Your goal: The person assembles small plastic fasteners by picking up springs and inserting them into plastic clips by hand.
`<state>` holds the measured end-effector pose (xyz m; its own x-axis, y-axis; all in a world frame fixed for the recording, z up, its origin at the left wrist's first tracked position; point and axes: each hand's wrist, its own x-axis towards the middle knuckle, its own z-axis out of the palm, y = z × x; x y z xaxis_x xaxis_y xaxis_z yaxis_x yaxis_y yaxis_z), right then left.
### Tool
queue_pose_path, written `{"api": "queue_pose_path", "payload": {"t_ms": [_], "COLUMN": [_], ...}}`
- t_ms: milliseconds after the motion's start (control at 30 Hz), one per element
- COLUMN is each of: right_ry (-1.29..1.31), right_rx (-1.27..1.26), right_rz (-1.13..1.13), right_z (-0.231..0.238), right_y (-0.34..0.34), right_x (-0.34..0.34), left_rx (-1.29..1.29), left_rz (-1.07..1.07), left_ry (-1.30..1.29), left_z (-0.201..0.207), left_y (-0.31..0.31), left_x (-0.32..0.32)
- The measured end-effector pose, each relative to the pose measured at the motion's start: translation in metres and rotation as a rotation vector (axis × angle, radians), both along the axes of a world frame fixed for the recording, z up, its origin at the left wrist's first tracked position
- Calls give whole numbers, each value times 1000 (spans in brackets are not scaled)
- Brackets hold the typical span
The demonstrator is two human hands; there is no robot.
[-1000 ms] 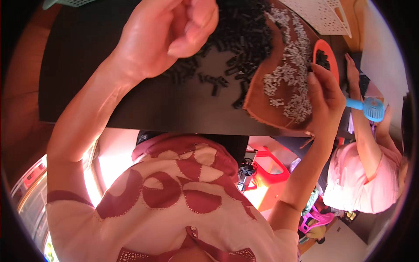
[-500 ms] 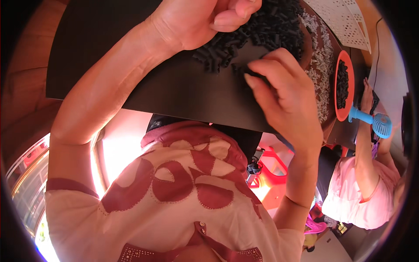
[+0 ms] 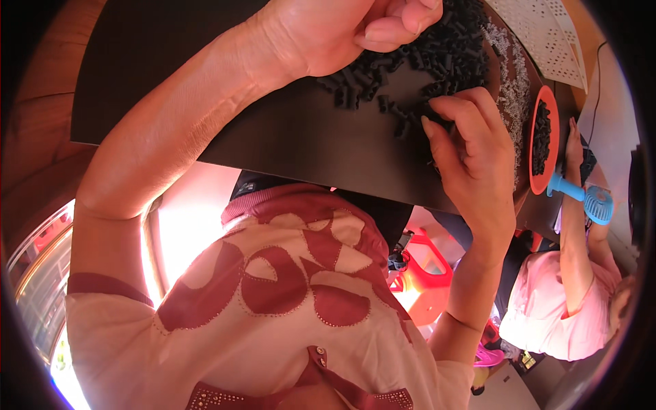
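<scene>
My left hand [image 3: 359, 31] is at the top edge above the dark table [image 3: 287, 137], with its fingers curled in. The frame cuts off part of it, and whatever it may hold is hidden. Lower and to the right, my right hand [image 3: 478, 147] is closed, thumb and forefinger brought near each other beside a few loose black tube-like pieces [image 3: 403, 117]. I cannot make out what lies inside its fingers. A heap of the same short black pieces [image 3: 454, 51] spreads between and beyond both hands.
Small clear or silvery bits [image 3: 514, 89] lie in a band right of the heap. Beyond are an orange bowl [image 3: 536, 179] of black pieces, a blue handheld fan [image 3: 597, 203] and a white perforated tray [image 3: 540, 34]. A co-worker in pink [image 3: 547, 304] sits at the right.
Both hands have shifted slightly to the right in the picture, and the right one is a little lower. More loose black pieces show left of its fingertips.
</scene>
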<state>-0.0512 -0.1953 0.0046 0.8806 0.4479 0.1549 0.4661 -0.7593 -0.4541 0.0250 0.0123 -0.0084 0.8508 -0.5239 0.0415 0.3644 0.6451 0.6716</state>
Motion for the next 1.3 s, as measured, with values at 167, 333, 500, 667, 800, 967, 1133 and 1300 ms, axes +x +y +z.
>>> {"api": "queue_pose_path", "payload": {"t_ms": [167, 333, 500, 667, 800, 967, 1133, 1300], "right_ry": [-118, -78, -120, -181, -264, -213, -115, -202], "right_rx": [-60, -208, 106, 293, 367, 385, 722, 675], "right_rz": [101, 98, 52, -15, 19, 110, -51, 18], "right_z": [-2, 0, -13, 1, 11, 15, 16, 8], "right_y": [19, 21, 6, 0, -11, -3, 1, -3], "right_x": [2, 11, 14, 12, 17, 23, 18, 19], "left_rx": [45, 58, 39, -1, 676, 532, 369, 339], "left_rz": [16, 33, 13, -128, 26, -51, -118, -142], "left_ry": [22, -7, -30, 11, -348, -462, -332, -313], "left_z": [6, 0, 0, 7, 2, 0, 0, 1], "left_y": [-4, 0, -3, -6, -19, -20, -19, -19], "left_x": [-3, 1, 6, 0, -15, -16, -11, -17]}}
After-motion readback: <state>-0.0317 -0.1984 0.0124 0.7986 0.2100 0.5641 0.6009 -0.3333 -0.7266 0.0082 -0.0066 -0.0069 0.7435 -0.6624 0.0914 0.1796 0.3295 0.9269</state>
